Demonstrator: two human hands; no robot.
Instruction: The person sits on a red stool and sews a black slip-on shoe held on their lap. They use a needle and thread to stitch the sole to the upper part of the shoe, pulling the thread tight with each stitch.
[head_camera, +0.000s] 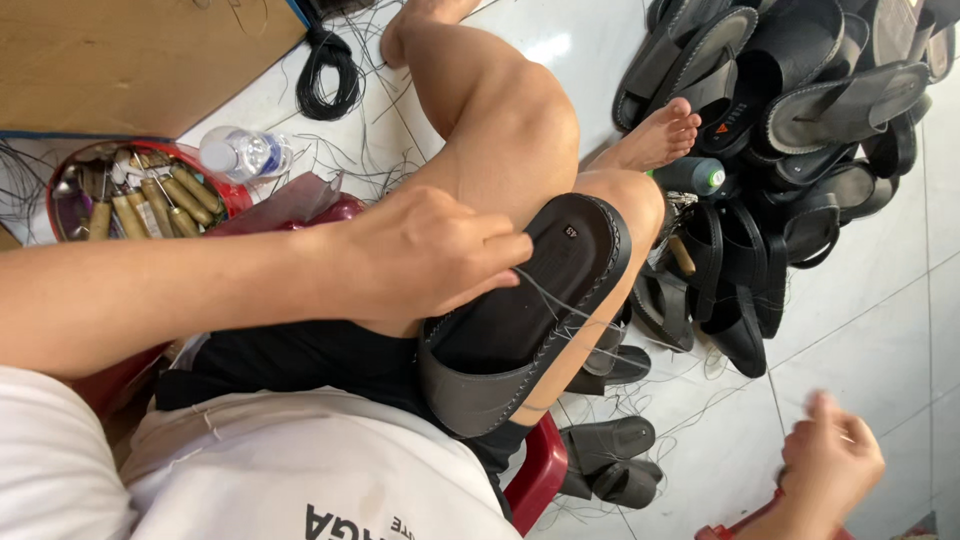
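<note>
**Sandal on the knee, thread drawn out to the side**

Landmark: the black sandal (520, 320) lying sole-up across the person's bent leg, stitched around its rim.

- Beyond the sandal, far side: a big heap of finished black sandals (800, 120) on the white tile floor (880, 330), with a dark thread spool (692, 176) at its near edge.
- Left of the sandal: a red round tin (232, 195) of wooden-handled awls, a clear plastic bottle (243, 153) lying just behind it, and a coil of black cord (328, 75) farther off.
- Under the sandal: a red stool (540, 470); loose thread scraps lie all over the floor.
- Left hand (425, 255): resting on the sandal's sole, fingers pressed together, pinching pale thread (560, 305) against it.
- Right hand (828, 462): well to the right of the sandal, blurred; looks closed into a fist, but I cannot tell what it grips.

Risks, as I judge them: the sandal is only balanced on the knee, so a hard sideways tug could slide it off. Slack thread may snag on the rim stitches or tangle with floor scraps. A loosened left pinch would let the stitch go slack.
</note>
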